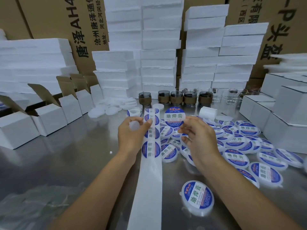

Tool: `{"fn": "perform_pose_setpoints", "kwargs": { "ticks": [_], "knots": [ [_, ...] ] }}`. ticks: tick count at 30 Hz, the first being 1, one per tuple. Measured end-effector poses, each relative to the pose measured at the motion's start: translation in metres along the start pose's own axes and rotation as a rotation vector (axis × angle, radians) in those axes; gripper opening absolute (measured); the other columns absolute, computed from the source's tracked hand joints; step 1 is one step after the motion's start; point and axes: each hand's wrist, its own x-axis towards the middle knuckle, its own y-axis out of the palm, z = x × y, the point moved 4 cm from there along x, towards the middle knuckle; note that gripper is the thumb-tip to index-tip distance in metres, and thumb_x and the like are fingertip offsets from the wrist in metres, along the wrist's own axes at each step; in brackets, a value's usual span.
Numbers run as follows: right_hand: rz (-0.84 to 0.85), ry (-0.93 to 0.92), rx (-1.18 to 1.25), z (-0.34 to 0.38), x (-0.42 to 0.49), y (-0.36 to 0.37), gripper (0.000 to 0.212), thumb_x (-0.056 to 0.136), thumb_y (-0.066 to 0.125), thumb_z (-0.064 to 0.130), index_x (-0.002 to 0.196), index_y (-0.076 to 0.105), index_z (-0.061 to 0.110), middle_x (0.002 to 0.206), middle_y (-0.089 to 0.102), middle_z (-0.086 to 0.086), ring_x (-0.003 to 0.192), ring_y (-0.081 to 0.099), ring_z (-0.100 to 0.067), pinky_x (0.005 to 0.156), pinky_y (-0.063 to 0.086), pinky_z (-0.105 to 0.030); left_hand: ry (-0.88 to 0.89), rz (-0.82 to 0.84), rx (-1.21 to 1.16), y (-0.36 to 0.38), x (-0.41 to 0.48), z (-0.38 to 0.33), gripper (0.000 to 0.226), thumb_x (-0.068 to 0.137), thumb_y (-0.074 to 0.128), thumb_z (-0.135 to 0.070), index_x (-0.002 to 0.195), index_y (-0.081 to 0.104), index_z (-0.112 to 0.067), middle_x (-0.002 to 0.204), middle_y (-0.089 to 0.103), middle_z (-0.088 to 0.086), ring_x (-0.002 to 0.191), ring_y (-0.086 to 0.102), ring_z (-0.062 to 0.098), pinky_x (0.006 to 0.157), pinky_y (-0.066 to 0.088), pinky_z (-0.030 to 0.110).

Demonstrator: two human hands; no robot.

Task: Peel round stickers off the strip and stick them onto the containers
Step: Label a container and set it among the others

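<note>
- Worktop: bare metal table, shiny, reflecting diffuse light; no shadows of note.
- Far beyond the fingertips: stacks of white foam slabs, piled high, several columns side by side.
- Behind the foam: brown cardboard cartons with black printed characters, filling the back.
- Left of the fingers: row of small white boxes, flaps open.
- Right of the fingers: closed white boxes, stacked.
- Just past the fingers: row of dark glass cups; clear ones to their right.
</note>
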Motion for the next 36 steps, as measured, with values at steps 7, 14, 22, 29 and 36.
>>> {"fn": "perform_pose_setpoints", "kwargs": {
  "ticks": [7,14,22,29,36],
  "knots": [
    [0.085,0.055,0.074,0.001,-0.001,0.006,0.01,0.084,0.061,0.016,0.075,0.063,0.018,0.059,0.065,0.008,0.054,0.058,-0.003,0.059,0.044,-0.022,0.095,-0.116,-0.176,-0.011,-0.003,-0.023,0.014,0.079,0.072,-0.033,0.076,0.06,-0.028,0.065,0.064,-0.026,0.058,0.059,-0.011,0.046,0.044,0.009],
    [0.122,0.098,0.22,-0.001,-0.001,0.008,0.006,0.084,0.06,0.018,0.079,0.062,0.016,0.061,0.064,0.005,0.05,0.055,-0.005,0.053,0.041,-0.02,-0.316,0.47,-0.788,0.012,-0.014,-0.023,0.026,0.073,0.062,-0.038,0.077,0.066,-0.013,0.079,0.069,0.006,0.073,0.068,0.018,0.068,0.058,0.031],
    [0.283,0.042,0.061,-0.004,-0.01,0.02,0.012,0.066,0.071,0.025,0.073,0.069,0.017,0.067,0.064,-0.001,0.048,0.049,-0.004,0.05,0.043,-0.017,-0.414,0.746,-0.653,0.029,-0.028,-0.017,0.055,0.083,0.044,-0.054,0.099,0.074,-0.011,0.103,0.07,0.014,0.087,0.068,0.021,0.078,0.057,0.033],
    [0.215,0.02,-0.133,-0.014,-0.013,0.019,0.009,0.076,0.073,0.017,0.077,0.068,0.01,0.06,0.066,0.001,0.044,0.048,-0.004,0.046,0.043,-0.015,-0.453,0.635,-0.75,0.034,-0.025,-0.011,0.064,0.089,0.036,-0.056,0.07,0.073,-0.008,0.081,0.071,0.015,0.073,0.07,0.023,0.067,0.058,0.03],
    [0.182,0.012,-0.189,-0.015,-0.012,0.017,0.01,0.076,0.074,0.016,0.073,0.066,0.011,0.063,0.065,-0.005,0.043,0.048,-0.004,0.044,0.042,-0.015,-0.421,0.618,-0.733,0.034,-0.027,-0.01,0.063,0.088,0.034,-0.057,0.072,0.072,-0.009,0.081,0.07,0.012,0.073,0.069,0.022,0.07,0.057,0.031]
  ]
}}
